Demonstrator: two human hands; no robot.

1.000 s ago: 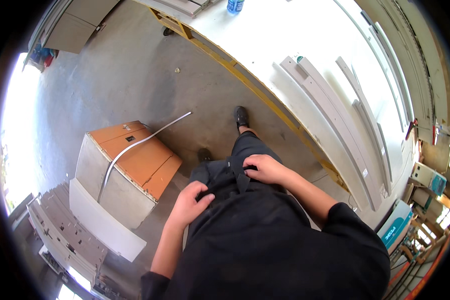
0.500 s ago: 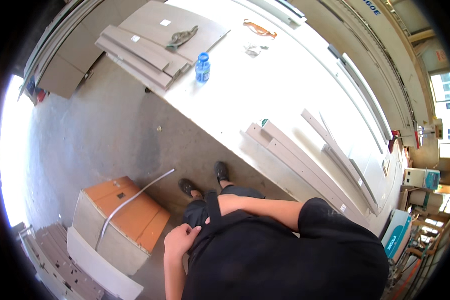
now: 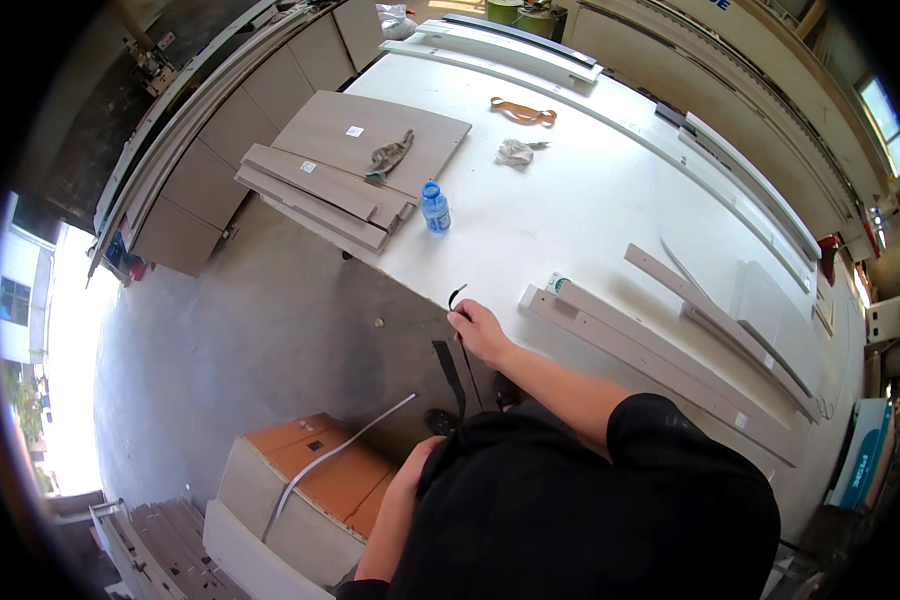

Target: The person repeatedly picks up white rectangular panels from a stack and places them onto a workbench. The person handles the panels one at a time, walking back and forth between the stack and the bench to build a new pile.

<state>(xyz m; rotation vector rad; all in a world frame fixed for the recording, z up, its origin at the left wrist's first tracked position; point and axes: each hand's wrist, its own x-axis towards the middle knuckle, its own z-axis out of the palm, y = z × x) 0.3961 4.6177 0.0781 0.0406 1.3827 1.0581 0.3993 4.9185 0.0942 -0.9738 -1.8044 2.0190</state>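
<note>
My right hand [image 3: 478, 330] is raised beside the near edge of the white table, its fingers closed around a thin black cord [image 3: 459, 291]. A short curled end sticks up above the fingers, and the rest runs down toward my waist. To the left of it a wider black strap [image 3: 450, 375] hangs loose in front of me. My left hand [image 3: 425, 458] is low at my waist, against the black clothing; its fingers are hidden. A blue plastic bottle [image 3: 436, 208] stands on the table beyond my right hand.
The white table [image 3: 530, 220] carries grey-beige panels [image 3: 300, 150], a grey glove [image 3: 391, 157], an orange strap [image 3: 523, 111], crumpled clear plastic [image 3: 515, 152] and long boards [image 3: 660, 370]. At lower left, an orange-topped box [image 3: 315, 460] with a pale strip [image 3: 345, 444] stands on the floor.
My right hand has moved from my waist up and forward to the table edge, drawing out the black cord. The left hand has slipped closer against my clothing. The view has tilted up.
</note>
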